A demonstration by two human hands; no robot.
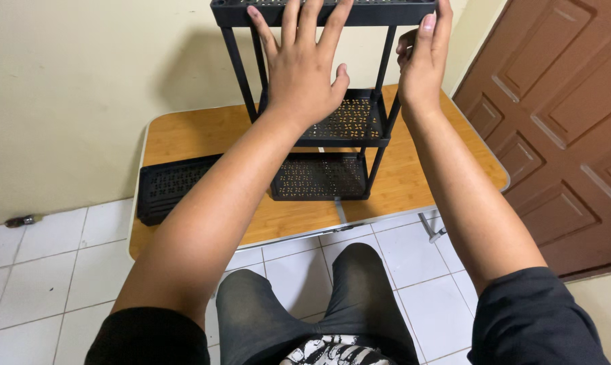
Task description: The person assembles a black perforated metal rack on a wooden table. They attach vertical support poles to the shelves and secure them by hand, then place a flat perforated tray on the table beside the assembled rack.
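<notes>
A black three-tier rack point(332, 128) of perforated shelves on thin posts stands upright on a small wooden table point(184, 145), toward its far right part, with its bottom shelf resting on the tabletop and its top shelf point(359, 12) reaching the upper edge of the view. The left hand point(304, 64) lies flat against the front rim of that top shelf, fingers spread and straight, palm away from the camera, pressing rather than gripping. The right hand point(423, 57) is at the shelf's right front corner, fingers stretched up along the rim and the thumb tucked behind; whether it truly clasps the corner cannot be told. Both forearms reach forward and upward from dark short sleeves, elbows low. A separate black perforated shelf panel point(167, 186) lies flat on the table's left side, apart from the rack. The table has a light metal edge and stands on a white tiled floor point(42, 270). Behind it is a plain cream wall point(82, 81), and to the right a brown panelled door point(562, 135). The person's knees in dark trousers show below the table's near edge.
</notes>
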